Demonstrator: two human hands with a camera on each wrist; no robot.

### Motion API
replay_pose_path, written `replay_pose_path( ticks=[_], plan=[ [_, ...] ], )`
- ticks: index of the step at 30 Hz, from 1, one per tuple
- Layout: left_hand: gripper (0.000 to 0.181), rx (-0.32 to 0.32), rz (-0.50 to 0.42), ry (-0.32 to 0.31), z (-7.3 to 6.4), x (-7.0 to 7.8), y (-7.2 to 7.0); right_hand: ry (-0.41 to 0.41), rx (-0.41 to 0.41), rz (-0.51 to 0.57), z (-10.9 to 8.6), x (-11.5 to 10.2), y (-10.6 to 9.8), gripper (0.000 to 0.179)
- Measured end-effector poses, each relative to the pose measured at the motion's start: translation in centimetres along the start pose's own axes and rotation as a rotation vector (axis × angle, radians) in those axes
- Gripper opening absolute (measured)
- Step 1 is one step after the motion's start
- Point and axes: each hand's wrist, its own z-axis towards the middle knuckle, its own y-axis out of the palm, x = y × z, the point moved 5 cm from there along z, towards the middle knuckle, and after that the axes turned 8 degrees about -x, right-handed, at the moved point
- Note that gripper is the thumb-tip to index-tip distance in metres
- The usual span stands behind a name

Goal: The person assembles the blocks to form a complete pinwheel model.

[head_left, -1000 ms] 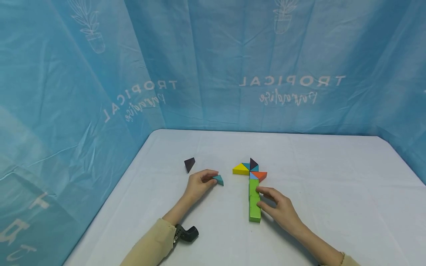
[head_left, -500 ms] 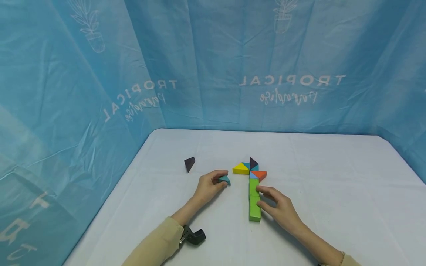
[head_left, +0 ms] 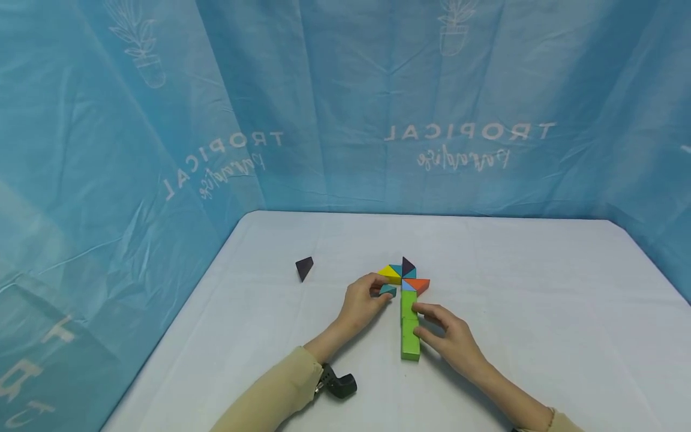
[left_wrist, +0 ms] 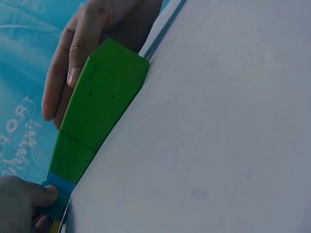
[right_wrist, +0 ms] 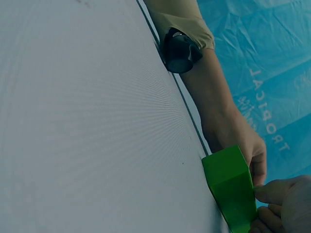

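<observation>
My left hand [head_left: 363, 305] pinches a teal triangular block [head_left: 388, 290] between thumb and fingers, just left of the pinwheel-shaped cluster. In the left wrist view the teal block [left_wrist: 57, 204] sits right beside the blue piece. Two green blocks [head_left: 409, 327] stand end to end in a column below the cluster. My right hand [head_left: 456, 339] touches their right side with its fingertips and thumb, fingers extended. The cluster joins a yellow triangle [head_left: 393, 275], a dark triangle [head_left: 407, 267], an orange triangle [head_left: 419, 285], a light blue triangle [head_left: 407, 286] and teal pieces [head_left: 412, 273].
A loose dark block [head_left: 305, 268] lies to the left on the white tabletop [head_left: 513, 270]. A black wrist camera [head_left: 340, 384] hangs at the left sleeve. Blue printed curtains [head_left: 345, 108] enclose the table's back and sides.
My left hand has carried the teal triangular block rightward, up to the cluster. The right hand stays at the green blocks, and the head view has shifted slightly.
</observation>
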Motion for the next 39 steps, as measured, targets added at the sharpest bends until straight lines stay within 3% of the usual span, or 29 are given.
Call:
replay_pose_path(
  ticks=[3, 6, 11, 15, 20, 27, 32, 39],
  plan=[
    [0.031, 0.02, 0.06, 0.0, 0.2, 0.2, 0.1, -0.009, 0.002, -0.006, 0.1, 0.0, 0.0, 0.038],
    [0.034, 0.029, 0.06, -0.007, 0.2, 0.2, 0.1, -0.017, 0.011, -0.019, 0.1, -0.1, 0.0, 0.038],
    [0.04, 0.007, -0.065, 0.01, 0.0, -0.1, -0.1, -0.025, 0.007, -0.022, 0.2, -0.1, -0.1, 0.038],
    [0.036, -0.01, -0.16, 0.09, -0.2, -0.2, -1.0, -0.021, -0.001, -0.019, 0.2, -0.1, 0.0, 0.039],
    [0.029, -0.06, -0.208, 0.149, -0.4, -0.5, -1.7, -0.007, 0.005, -0.026, 0.2, -0.2, -0.1, 0.039],
    [0.027, -0.142, -0.245, 0.102, -1.1, 2.5, -3.2, 0.007, 0.002, -0.015, 0.2, -0.1, 0.0, 0.039],
    [0.027, -0.149, -0.261, 0.088, -1.2, 2.5, -3.1, 0.015, 0.007, -0.024, 0.1, -0.1, 0.1, 0.039],
    [0.028, -0.105, -0.234, 0.123, -1.1, 2.5, -2.7, 0.01, 0.013, -0.027, 0.0, -0.1, 0.1, 0.039]
  ],
)
